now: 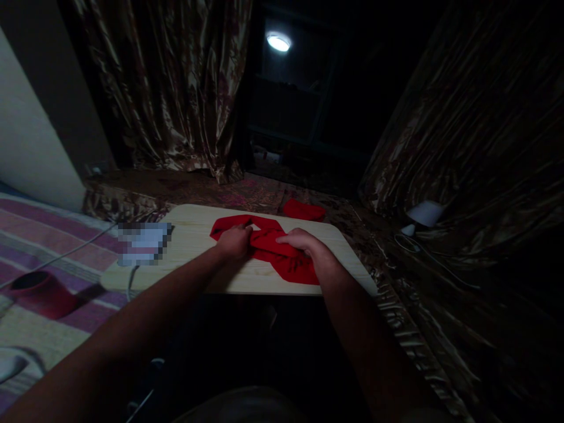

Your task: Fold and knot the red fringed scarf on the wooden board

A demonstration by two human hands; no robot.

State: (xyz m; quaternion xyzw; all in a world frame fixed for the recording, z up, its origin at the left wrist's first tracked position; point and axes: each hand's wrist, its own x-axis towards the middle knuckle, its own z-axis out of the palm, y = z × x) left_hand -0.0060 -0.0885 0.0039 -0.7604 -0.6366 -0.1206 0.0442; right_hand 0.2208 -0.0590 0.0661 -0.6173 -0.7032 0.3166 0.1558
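A piece of red cloth (pixel 296 269) lies partly bunched on the pale wooden table (pixel 194 220), with a loop of it reaching up and to the left. My left hand (pixel 238 239) is closed on the cloth near its middle left. Gripping its right part is my right hand (pixel 304 242), thumb on top and the other fingers mostly hidden underneath. The garment's exact kind cannot be made out. Beyond the table's far edge rests a second red cloth (pixel 304 210), which neither hand touches.
A blurred-out pale object (pixel 145 242) sits at the table's left edge, with a white cable below it. Left of the table, a dark red container (pixel 42 294) stands on striped bedding (pixel 39 226). A small white lamp (pixel 425 214) is at the right. Curtains (pixel 176 88) hang behind.
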